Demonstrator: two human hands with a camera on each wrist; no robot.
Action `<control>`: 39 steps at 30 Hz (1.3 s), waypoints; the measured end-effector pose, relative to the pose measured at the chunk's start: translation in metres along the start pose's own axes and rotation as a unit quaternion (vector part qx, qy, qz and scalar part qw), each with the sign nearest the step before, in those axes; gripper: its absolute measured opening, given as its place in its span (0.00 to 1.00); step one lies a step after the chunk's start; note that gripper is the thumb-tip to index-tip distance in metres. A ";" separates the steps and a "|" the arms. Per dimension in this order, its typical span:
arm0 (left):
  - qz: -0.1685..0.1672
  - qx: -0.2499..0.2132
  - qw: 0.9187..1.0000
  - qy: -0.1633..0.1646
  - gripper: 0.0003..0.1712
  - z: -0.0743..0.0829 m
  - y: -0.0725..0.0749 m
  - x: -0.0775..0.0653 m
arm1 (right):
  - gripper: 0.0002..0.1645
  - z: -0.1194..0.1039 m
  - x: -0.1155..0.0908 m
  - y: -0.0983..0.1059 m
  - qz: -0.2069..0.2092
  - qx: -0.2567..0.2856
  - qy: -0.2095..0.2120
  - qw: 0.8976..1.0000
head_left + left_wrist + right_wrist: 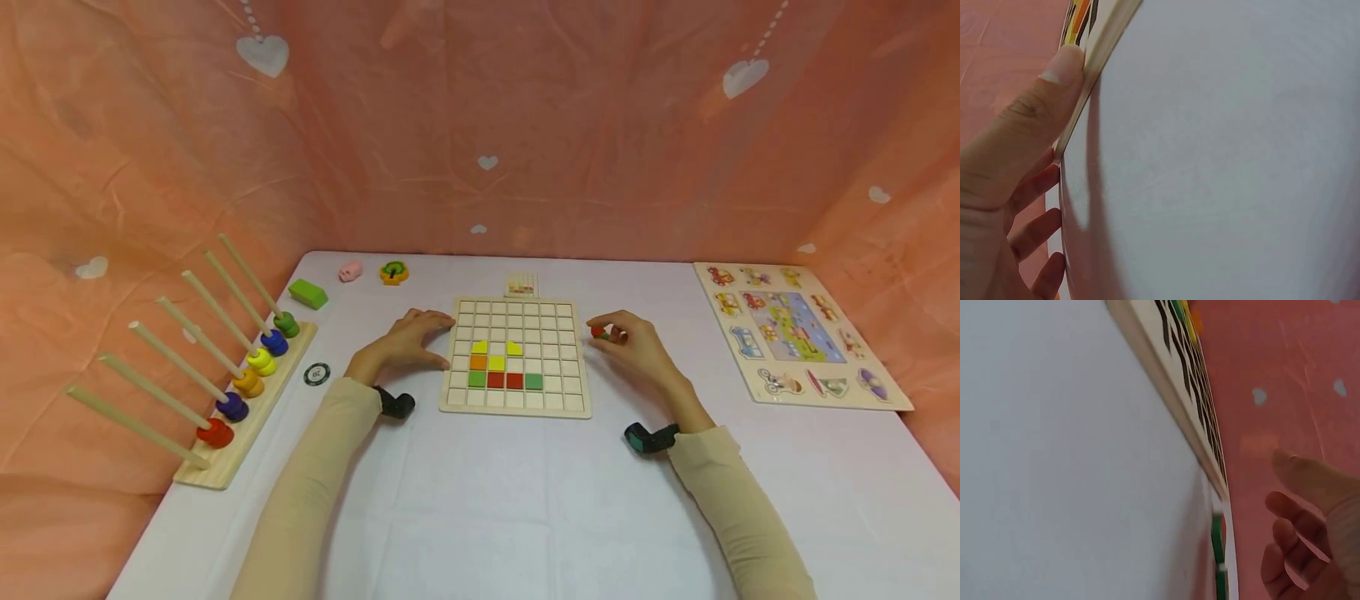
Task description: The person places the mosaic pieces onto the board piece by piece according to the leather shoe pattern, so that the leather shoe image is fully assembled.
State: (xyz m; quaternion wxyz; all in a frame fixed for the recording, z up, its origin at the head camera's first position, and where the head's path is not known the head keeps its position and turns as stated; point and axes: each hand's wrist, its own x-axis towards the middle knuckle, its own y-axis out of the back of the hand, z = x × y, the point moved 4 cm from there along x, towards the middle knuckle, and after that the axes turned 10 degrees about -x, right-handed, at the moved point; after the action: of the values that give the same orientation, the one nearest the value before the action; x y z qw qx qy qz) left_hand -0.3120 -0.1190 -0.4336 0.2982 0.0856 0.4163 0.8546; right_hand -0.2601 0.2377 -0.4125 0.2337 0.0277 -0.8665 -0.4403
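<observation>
A wooden grid board (551, 400) lies on the white table with several colored pieces in its cells: yellow ones (497, 363), an orange square (478, 362), two red squares (514, 381) and green squares (534, 382). At the board's left edge rests my left hand (408, 340), thumb (1063, 65) against the rim and fingers spread beyond. My right hand (633, 342) hovers off the right edge, fingers loosely bent. Beside its fingertips in the head view is a small red piece (597, 331); the right wrist view shows green-sided blocks (1218, 537) apart from that hand.
A small pattern card (521, 285) touches the board's far side. On the left stand a peg rack (258, 417) with colored rings, a round chip (317, 374), a green block (308, 293), a pink pig (350, 271) and a tree piece (393, 272). A picture puzzle (757, 367) lies at right.
</observation>
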 end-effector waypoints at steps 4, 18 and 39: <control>-0.001 -0.003 1.000 0.004 0.46 0.000 0.000 0.000 | 0.19 0.020 -0.003 0.010 -0.010 -0.018 -0.038 0.999; -0.002 0.005 1.000 0.004 0.46 0.001 -0.001 0.000 | 0.19 0.044 -0.010 0.013 -0.075 -0.051 -0.079 0.993; 0.000 0.009 1.000 -0.008 0.45 0.002 0.000 0.000 | 0.12 -0.007 0.000 -0.001 -0.032 0.005 0.015 0.999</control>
State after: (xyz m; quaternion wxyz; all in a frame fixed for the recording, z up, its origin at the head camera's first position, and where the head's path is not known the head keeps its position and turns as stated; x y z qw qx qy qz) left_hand -0.3113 -0.1176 -0.4327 0.3002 0.0949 0.4215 0.8504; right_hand -0.2574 0.2314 -0.4098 0.2321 0.0626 -0.8637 -0.4430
